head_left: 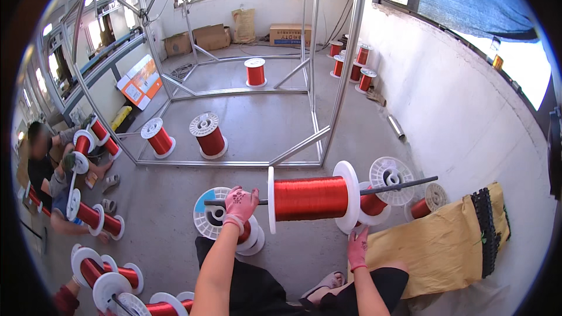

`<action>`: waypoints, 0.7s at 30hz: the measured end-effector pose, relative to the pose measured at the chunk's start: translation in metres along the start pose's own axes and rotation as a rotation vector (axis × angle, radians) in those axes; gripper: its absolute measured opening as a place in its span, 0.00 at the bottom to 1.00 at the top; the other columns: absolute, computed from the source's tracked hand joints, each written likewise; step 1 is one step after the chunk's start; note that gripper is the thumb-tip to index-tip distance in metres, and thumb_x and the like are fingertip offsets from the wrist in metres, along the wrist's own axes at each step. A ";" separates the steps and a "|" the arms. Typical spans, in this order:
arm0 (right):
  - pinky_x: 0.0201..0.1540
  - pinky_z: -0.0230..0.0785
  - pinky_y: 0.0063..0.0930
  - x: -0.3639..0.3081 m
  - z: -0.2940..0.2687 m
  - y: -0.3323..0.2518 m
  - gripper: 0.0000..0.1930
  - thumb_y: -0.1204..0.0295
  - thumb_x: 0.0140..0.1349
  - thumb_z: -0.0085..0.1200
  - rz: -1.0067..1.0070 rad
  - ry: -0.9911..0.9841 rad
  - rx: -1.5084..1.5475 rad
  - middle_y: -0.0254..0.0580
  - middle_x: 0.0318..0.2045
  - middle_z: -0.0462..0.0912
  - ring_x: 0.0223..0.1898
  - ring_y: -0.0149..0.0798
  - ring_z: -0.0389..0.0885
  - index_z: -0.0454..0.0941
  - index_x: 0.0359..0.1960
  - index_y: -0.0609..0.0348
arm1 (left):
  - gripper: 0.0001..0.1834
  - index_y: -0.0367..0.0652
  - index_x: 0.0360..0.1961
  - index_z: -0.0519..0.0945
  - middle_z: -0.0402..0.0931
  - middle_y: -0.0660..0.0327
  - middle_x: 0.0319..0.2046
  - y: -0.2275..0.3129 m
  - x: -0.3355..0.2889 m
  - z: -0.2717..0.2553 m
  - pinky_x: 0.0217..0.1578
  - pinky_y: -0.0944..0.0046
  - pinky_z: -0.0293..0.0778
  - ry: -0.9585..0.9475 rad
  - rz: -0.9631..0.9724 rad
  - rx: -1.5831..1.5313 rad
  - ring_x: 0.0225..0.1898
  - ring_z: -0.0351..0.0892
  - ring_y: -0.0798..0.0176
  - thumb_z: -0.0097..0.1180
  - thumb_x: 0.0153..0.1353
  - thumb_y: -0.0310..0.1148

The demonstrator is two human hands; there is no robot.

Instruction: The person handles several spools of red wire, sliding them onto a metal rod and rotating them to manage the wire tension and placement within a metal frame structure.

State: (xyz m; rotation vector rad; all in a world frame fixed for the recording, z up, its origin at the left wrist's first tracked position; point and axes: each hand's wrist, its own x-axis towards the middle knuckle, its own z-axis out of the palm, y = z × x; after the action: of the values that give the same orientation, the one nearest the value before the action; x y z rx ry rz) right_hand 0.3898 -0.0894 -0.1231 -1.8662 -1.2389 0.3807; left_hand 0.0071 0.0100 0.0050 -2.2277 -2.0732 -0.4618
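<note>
A large spool of red wire point(310, 199) with white flanges lies sideways in front of me on a dark rod point(410, 184) through its core. My left hand point(241, 203), in a pink glove, is closed around the rod just left of the spool. My right hand point(358, 249), also gloved in pink, is below the right flange, fingers pointing up toward its lower edge; whether they touch it I cannot tell. Beneath the rod's left end stands a white-flanged spool point(205, 222). Under its right part stands another spool point(391, 180), partly hidden by the large one.
A yellow woven sack point(427, 246) lies at my right, beside a tilted spool point(421, 206). Ahead rises a metal frame point(234, 164) with several spools around it. At left, a person point(44, 164) sits among more spools. A metal cylinder point(396, 127) lies by the right wall.
</note>
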 end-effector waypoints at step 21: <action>0.41 0.64 0.24 0.012 -0.069 -0.085 0.17 0.61 0.64 0.43 0.212 0.015 0.658 0.37 0.32 0.76 0.37 0.28 0.71 0.74 0.39 0.64 | 0.29 0.38 0.15 0.80 0.78 0.52 0.19 -0.001 -0.007 -0.005 0.54 0.60 0.62 0.051 0.027 -0.056 0.32 0.78 0.54 0.33 0.62 0.44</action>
State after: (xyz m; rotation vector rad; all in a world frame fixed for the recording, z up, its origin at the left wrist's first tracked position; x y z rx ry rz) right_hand 0.3881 -0.0981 -0.0137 -1.4175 -0.7704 0.7826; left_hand 0.0051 0.0021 0.0075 -2.2463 -2.0274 -0.5762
